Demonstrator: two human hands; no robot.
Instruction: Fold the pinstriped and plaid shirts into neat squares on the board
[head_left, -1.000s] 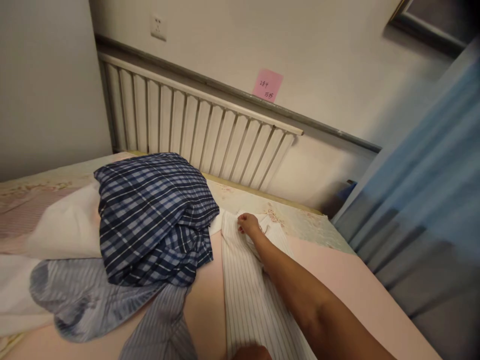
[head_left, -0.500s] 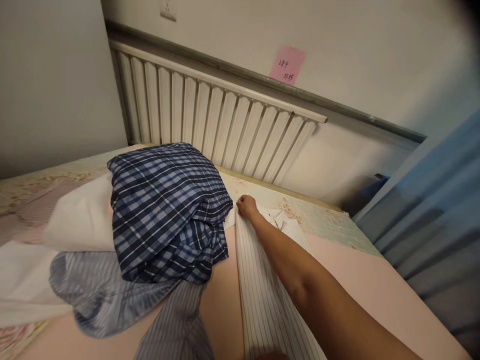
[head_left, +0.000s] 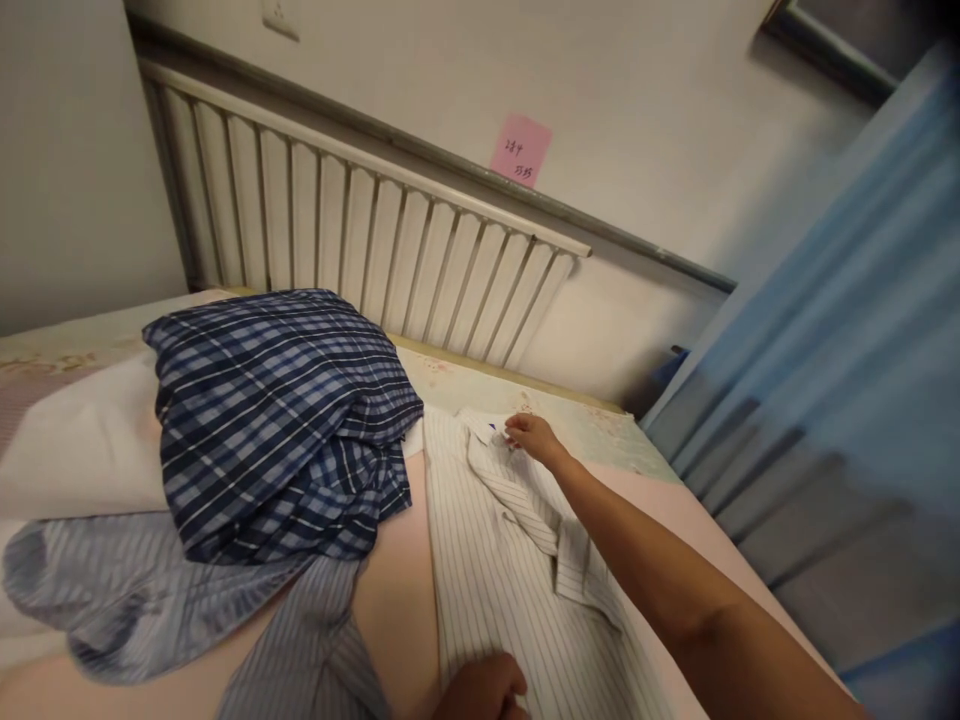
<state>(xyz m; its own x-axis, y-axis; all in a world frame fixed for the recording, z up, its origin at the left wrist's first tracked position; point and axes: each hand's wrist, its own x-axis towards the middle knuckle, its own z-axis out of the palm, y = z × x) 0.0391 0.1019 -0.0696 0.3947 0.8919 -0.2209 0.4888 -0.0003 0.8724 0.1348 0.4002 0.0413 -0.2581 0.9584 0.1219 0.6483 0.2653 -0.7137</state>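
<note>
A white shirt with thin dark stripes [head_left: 480,560] lies lengthwise on the bed, its left side spread flat and its right side folded over in creases. At the shirt's far end, by the collar, my right hand [head_left: 531,438] has its fingers bent together on the cloth. My left hand [head_left: 484,690] is at the bottom edge of the view, fingers curled against the near part of the shirt; the picture's edge cuts off part of it. Left of the shirt sits a bundled blue plaid cloth [head_left: 277,420], touched by neither hand.
Blue-grey striped garments [head_left: 142,590] and a white cloth [head_left: 90,440] lie at left. Behind the bed [head_left: 397,570] are a radiator [head_left: 360,230] and a wall with a pink note [head_left: 521,150]. A blue curtain [head_left: 825,350] hangs at right.
My right hand has moved from the shirt's far left corner rightward to the collar. My left hand has come further into view at the bottom. The view has shifted right.
</note>
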